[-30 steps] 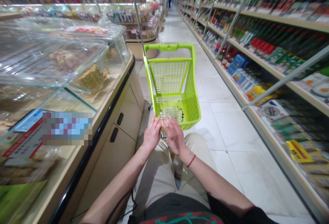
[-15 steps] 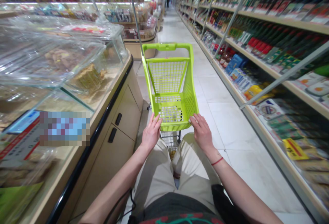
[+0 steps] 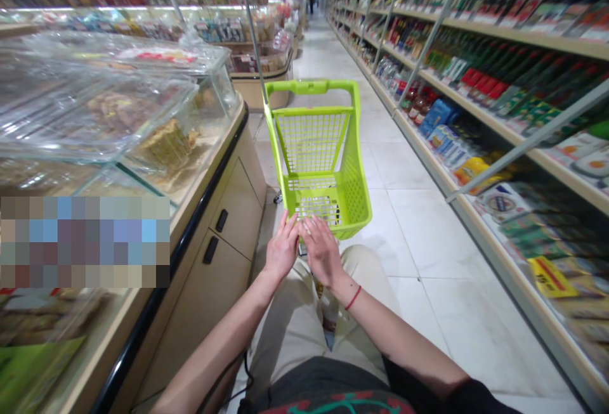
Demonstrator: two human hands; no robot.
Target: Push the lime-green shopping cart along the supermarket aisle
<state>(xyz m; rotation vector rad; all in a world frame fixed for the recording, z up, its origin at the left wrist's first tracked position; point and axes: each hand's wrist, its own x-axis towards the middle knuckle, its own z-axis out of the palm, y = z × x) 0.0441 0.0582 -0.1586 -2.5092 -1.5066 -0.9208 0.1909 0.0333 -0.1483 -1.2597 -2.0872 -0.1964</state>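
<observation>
Tiled floor (image 3: 428, 243), lime-green shopping cart (image 3: 354, 195), store shelf (image 3: 533, 151), perhaps sauce bottles (image 3: 485, 89)

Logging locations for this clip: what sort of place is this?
Most likely a supermarket aisle: long shelves stocked with packaged goods, a glass display case of loose food, and a small green shopping cart on the tiled floor.

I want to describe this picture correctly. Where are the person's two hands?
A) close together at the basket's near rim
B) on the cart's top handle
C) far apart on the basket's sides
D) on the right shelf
A. The left hand and right hand sit side by side at the near rim of the lime-green cart basket.
</observation>
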